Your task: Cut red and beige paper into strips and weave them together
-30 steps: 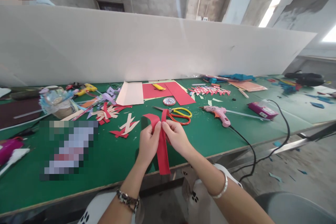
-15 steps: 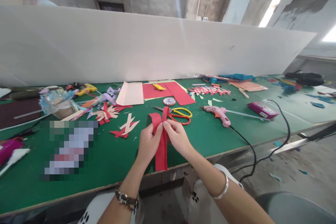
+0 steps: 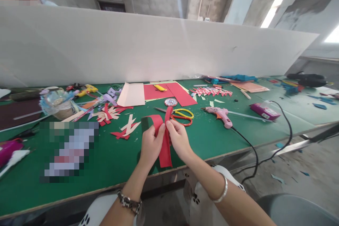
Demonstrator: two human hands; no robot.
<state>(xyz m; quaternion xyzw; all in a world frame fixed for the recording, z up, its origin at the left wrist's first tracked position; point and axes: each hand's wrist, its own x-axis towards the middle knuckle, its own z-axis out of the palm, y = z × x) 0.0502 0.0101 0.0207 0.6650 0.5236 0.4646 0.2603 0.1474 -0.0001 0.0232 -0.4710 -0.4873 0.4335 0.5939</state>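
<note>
My two hands, the left [image 3: 152,144] and the right [image 3: 178,139], share the red paper [image 3: 165,153] near the desk's [image 3: 111,169] front edge; whether it is one strip or several, I can't tell. Between them and the far edge I count one pair of scissors [image 3: 182,109], one round patterned disc [image 3: 171,102], one yellow tool [image 3: 160,87], one pale pink sheet [image 3: 132,94] and at least two red sheets [image 3: 182,95]. Toward the right end sit one pink glue gun [image 3: 221,113] and one magenta box [image 3: 265,111]. Left of centre lie two heaps of scraps [image 3: 128,127], the pieces too overlapped to number.
</note>
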